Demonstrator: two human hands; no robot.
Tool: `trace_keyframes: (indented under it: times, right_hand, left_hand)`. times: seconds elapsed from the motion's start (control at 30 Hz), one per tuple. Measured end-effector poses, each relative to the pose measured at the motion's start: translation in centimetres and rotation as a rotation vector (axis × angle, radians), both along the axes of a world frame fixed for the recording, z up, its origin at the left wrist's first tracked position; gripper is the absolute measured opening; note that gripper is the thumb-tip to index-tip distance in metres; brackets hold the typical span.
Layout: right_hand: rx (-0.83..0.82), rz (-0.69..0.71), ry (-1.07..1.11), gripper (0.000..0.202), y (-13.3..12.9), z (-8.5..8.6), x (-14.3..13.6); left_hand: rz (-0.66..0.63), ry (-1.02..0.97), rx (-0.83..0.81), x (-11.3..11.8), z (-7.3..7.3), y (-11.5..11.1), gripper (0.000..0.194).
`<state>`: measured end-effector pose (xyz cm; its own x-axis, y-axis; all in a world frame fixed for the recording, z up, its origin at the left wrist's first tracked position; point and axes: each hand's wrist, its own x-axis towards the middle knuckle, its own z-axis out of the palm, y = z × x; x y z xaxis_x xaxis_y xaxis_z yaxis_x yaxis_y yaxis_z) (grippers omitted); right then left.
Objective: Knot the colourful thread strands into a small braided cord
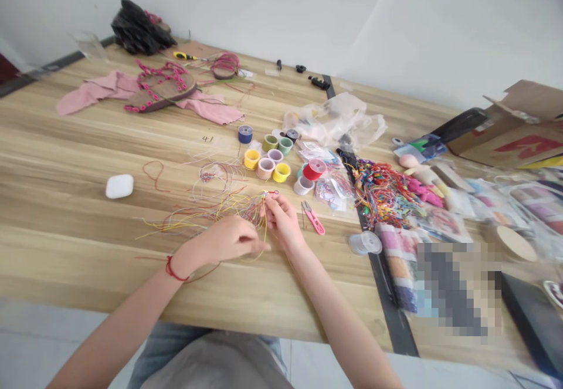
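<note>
My right hand (281, 217) is closed, with thumb and finger pinching the top of a bundle of colored threads (240, 206). A small red and blue bit shows at the pinch. A yellow thread (265, 225) runs down from there to my left hand (233, 239), whose curled fingers are closed around it, slightly blurred. Loose thread ends fan out leftward across the wooden table (88, 248). Pink thread snips (314, 219) lie just right of my right hand. Several thread spools stand behind the hands, including a yellow spool (281, 172) and a red spool (315, 169).
A white case (119, 186) lies at left. Farther back are a pink cloth (101, 91), a black bag (138, 28) and a clear plastic bag (343, 118). On the right are a tangle of colorful cords (382, 192), a clear spool (365, 243) and a cardboard box (510, 125).
</note>
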<state>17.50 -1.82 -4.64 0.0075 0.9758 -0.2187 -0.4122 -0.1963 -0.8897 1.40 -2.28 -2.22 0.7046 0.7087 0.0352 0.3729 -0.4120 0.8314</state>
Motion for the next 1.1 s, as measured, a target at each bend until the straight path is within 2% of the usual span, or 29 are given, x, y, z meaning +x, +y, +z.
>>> trace_keyframes:
  times: [0.07, 0.1, 0.17, 0.2, 0.33, 0.57, 0.73, 0.97, 1.1]
  right_hand:
    - [0.002, -0.003, -0.026, 0.036, -0.1, 0.1, -0.1]
    - [0.001, -0.003, -0.04, 0.036, -0.1, 0.2, -0.1]
    - [0.003, 0.004, -0.065, 0.037, -0.2, 0.2, -0.2]
    - [0.008, 0.012, -0.077, 0.037, -0.2, 0.2, -0.2]
    - [0.041, 0.032, -0.086, 0.036, -0.2, 0.1, -0.4]
    - [0.031, -0.002, -0.082, 0.036, 0.0, -0.3, -0.3]
    - [0.026, -0.009, -0.091, 0.037, 0.0, -0.3, -0.1]
    - [0.076, 0.046, -0.15, 0.038, 0.0, -0.6, -0.2]
    - [0.082, 0.058, -0.175, 0.038, 0.1, -0.9, -0.2]
  left_hand:
    - [0.082, 0.016, 0.025, -0.2, 0.2, 0.5, 0.048]
    - [0.166, 0.015, 0.06, -0.2, 0.2, 0.8, 0.045]
    - [0.339, -0.003, 0.145, -0.3, 0.1, 1.2, 0.033]
    - [0.378, -0.013, 0.173, -0.3, 0.0, 1.4, 0.025]
    - [0.373, -0.019, 0.18, -0.4, -0.6, 1.8, 0.012]
    - [0.341, -0.09, -0.024, -1.5, -0.2, 2.5, 0.024]
    - [0.397, -0.118, -0.116, -1.9, -0.2, 2.8, 0.029]
    - [0.425, -0.128, 0.016, -0.9, -0.5, 2.4, 0.022]
    - [0.402, -0.081, -0.03, -0.9, -0.8, 2.4, 0.017]
